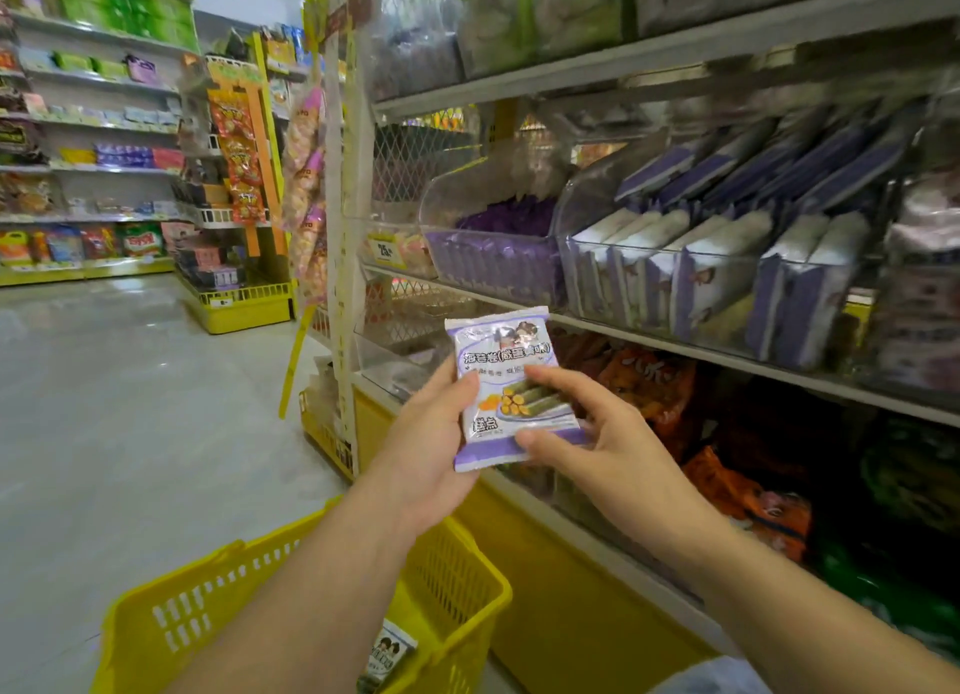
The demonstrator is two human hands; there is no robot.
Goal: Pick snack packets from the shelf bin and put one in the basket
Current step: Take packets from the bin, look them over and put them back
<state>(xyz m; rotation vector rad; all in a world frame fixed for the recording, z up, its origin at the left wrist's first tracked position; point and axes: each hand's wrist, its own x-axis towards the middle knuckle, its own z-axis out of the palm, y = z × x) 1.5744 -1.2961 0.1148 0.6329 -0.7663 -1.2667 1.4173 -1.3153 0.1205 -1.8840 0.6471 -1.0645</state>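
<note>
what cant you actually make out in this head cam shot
- Yellow plastic basket, head view: its floor is mostly hidden by the left forearm; only one small packet shows inside.
- Purple and white snack packet: the left hand and right hand cover its side edges; small print unreadable.
- Clear shelf bins: motion blur smears the packets' labels.
- Yellow price tag: too blurred to read fully.

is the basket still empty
No, a packet already lies inside the yellow basket, while both hands hold another packet above it.
</note>
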